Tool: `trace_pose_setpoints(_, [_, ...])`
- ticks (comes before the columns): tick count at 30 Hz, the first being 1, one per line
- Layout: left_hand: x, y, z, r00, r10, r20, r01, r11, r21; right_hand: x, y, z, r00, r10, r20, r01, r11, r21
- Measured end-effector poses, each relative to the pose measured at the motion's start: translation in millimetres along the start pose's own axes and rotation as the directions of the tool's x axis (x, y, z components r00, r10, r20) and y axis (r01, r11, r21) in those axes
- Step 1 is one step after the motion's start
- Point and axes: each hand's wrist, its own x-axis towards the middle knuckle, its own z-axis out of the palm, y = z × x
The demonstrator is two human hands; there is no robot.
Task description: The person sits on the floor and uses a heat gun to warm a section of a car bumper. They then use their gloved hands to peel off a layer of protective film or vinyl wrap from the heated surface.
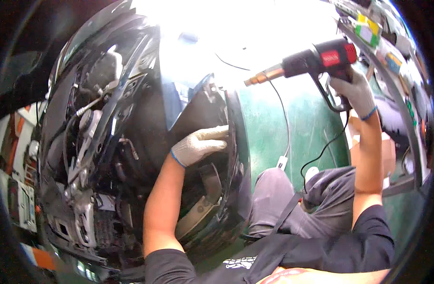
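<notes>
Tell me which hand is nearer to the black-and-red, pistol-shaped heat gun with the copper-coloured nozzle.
Right. The whitish-gloved right hand grips the heat gun by its handle; the whitish-gloved left hand is off to its left, at the dark car body.

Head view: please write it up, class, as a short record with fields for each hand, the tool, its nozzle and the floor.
Left hand: gloved, fingers extended at the dark car's edge
Right hand: gloved, gripping the heat gun's handle
Tool: heat gun, black and red, raised
Nozzle: copper-coloured, pointing left, towards the car
Floor: green
</notes>
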Motion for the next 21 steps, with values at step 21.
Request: trace_pose_setpoints(21, [-7,16,0,0.984,0.033,0.175,-0.031,0.999,-0.015,17,-4,7,0.997,0.037,-0.063,-0.043,0.993,-0.111])
